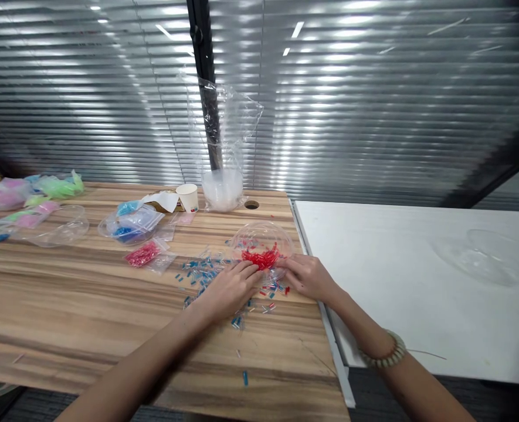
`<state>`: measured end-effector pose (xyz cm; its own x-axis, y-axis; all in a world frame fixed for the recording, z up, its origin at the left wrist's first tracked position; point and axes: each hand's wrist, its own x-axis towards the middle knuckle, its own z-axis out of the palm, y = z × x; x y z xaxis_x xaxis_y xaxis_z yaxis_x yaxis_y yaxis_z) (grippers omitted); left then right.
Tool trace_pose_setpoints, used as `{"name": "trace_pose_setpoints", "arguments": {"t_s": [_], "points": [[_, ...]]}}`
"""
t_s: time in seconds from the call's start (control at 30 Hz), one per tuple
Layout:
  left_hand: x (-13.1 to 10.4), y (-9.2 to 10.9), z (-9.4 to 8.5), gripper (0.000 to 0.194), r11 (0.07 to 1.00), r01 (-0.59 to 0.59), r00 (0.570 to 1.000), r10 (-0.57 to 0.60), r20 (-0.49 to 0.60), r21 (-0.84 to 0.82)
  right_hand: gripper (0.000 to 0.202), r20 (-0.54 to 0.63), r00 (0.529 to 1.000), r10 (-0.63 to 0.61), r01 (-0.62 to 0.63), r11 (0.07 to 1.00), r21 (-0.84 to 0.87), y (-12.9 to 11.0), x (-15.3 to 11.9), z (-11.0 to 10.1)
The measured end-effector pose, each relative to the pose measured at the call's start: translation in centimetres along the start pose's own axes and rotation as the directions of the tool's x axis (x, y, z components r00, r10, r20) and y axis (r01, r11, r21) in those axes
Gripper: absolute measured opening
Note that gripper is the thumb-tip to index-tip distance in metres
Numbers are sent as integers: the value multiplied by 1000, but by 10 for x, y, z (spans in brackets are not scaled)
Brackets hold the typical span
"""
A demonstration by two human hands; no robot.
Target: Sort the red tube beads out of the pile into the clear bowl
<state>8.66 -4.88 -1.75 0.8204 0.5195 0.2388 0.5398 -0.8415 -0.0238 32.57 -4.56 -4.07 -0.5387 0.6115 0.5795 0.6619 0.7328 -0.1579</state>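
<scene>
A clear plastic bowl (263,230) stands near the right edge of the wooden table, with a heap of small red tube-like pieces (263,257) in it. My left hand (235,286) reaches over the bowl's near left side, fingers bent close together by the red pieces; whatever lies between its fingertips is hidden. At the near right side, my right hand (308,276) has its fingers closed at the bowl's rim. Loose blue and clear tube-like pieces (203,269) lie scattered left of the bowl and under my left hand. A few red ones are among those in front.
A bag of pink-red pieces (143,254) lies left, before a clear dish (131,225) with blue-filled bags. Behind stand a paper cup (187,198) and stacked plastic bowls (222,190). Coloured bags (57,186) fill the far left. A white table (391,305) adjoins right, holding clear lids (483,258).
</scene>
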Motion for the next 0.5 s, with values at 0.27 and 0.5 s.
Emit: {"name": "trace_pose_setpoints", "arguments": {"t_s": [0.27, 0.5], "points": [[-2, 2, 0, 34, 1000, -7, 1000, 7, 15, 19, 24, 2, 1000, 1, -1, 1000, 7, 2, -2, 2], [-3, 3, 2, 33, 999, 2, 1000, -3, 24, 35, 24, 21, 1000, 14, -14, 1000, 25, 2, -1, 1]]}}
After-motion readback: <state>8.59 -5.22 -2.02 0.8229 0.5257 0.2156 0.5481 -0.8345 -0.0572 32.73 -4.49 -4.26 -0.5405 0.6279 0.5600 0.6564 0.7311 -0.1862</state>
